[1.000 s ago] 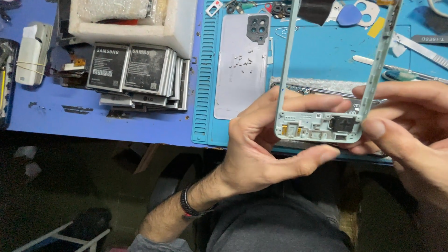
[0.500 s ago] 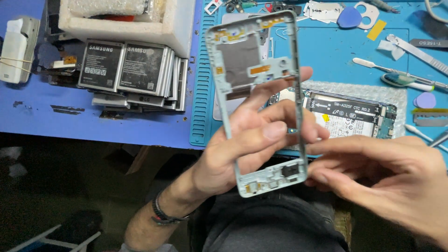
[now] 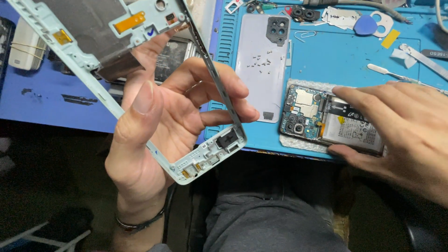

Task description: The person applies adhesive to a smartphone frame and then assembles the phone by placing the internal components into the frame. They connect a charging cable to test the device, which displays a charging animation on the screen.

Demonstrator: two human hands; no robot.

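Left hand (image 3: 154, 135) grips pale-blue phone mid-frame (image 3: 93, 70), raised at left. Right hand (image 3: 401, 130), fingers spread, rests on opened phone body (image 3: 322, 119) at mat's (image 3: 345, 56) near edge, right.

The left hand (image 3: 158, 135) is bare, with short nails. On its wrist, at 7 o'clock of the view, sits 1 thin dark bracelet (image 3: 140, 223). The right hand (image 3: 401, 135) is bare also, no sleeve visible. At 6 o'clock, grey trousers (image 3: 275, 224).
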